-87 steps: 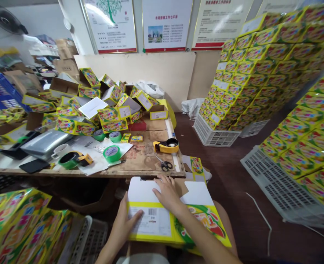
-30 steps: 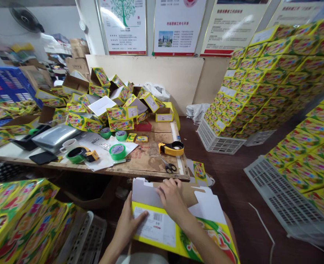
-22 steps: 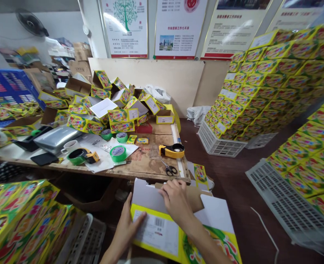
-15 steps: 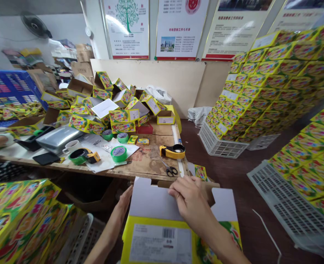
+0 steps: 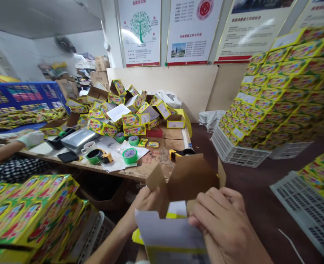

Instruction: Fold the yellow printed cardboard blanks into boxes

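Note:
In front of me is a yellow printed cardboard box [image 5: 175, 234], its flaps standing up; white shows on the near flap and brown on the far one. My left hand [image 5: 146, 201] has its fingers closed on the brown flap at the box's left side. My right hand [image 5: 222, 216] is curled over the right side of the box, fingers bent around the cardboard edge. The lower part of the box lies partly behind my right hand and out of view. Behind the raised flap, a yellow tape dispenser [image 5: 181, 153] lies on the wooden table [image 5: 150, 167].
Green tape rolls [image 5: 130, 156], a white mug [image 5: 88, 147] and a heap of small boxes [image 5: 135, 119] occupy the table. Stacked boxes [image 5: 283, 88] rise from white crates [image 5: 240, 152] at right. More packed boxes [image 5: 26, 216] stand at left. A co-worker's gloved hand [image 5: 31, 138] reaches in.
My left hand has gone from beside the box to its left flap. The flaps have been raised and spread, showing brown cardboard. My right hand has shifted right and down; the view has turned left.

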Tool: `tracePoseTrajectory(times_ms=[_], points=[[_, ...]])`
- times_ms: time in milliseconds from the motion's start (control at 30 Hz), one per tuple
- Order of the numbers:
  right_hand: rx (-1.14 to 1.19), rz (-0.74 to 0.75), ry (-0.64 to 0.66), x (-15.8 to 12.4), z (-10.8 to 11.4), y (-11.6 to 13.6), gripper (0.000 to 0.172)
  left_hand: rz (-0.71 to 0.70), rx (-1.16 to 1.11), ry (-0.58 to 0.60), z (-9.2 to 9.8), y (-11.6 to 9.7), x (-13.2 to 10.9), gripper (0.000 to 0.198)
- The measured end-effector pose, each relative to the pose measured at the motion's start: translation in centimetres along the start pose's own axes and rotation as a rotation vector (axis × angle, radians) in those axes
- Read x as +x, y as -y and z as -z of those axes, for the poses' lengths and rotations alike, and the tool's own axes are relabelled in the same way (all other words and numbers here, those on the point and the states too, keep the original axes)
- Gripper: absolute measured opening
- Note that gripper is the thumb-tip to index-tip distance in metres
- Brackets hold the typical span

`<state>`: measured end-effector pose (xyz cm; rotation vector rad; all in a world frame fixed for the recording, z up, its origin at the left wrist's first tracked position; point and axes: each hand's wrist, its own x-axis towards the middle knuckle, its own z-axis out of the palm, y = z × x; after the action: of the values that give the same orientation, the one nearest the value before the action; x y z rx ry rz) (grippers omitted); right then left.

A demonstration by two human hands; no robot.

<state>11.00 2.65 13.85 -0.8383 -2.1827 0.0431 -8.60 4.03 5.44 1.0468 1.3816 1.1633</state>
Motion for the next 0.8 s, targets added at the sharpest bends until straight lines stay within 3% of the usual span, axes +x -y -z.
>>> tracePoseTrajectory(times_ms=[167, 367, 500, 600, 733, 800], points=[[-0.024, -0.069, 0.030, -2.4, -2.2, -1.9, 0.028, 0.029, 0.027, -0.289, -0.3, 2.6, -0.2, 0.054], [-0.197, -0.248, 0.228, -6.3, -7.6, -4.7, 0.028, 0.074, 0.025, -0.389, -0.2, 4.9, -0.8, 0.059], [-0.321, -0.294, 0.386, -7.3, -9.3, -5.6, 0.028, -0.171, 0.177, -0.121, -0.3, 4.3, -0.9, 0.048], [-0.309, -0.291, 0.376, -7.4, -9.4, -5.6, 0.028, -0.333, 0.362, 0.052, -0.6, 4.0, -0.8, 0.072], [-0.152, -0.100, 0.096, -8.7, -7.1, -5.4, 0.016, -0.386, 0.655, 0.158, -1.1, 4.4, -0.7, 0.083], [-0.164, -0.100, -0.113, -9.9, -5.4, -5.5, 0.023, -0.422, 0.823, 0.218, -1.4, 4.5, -0.7, 0.083]])
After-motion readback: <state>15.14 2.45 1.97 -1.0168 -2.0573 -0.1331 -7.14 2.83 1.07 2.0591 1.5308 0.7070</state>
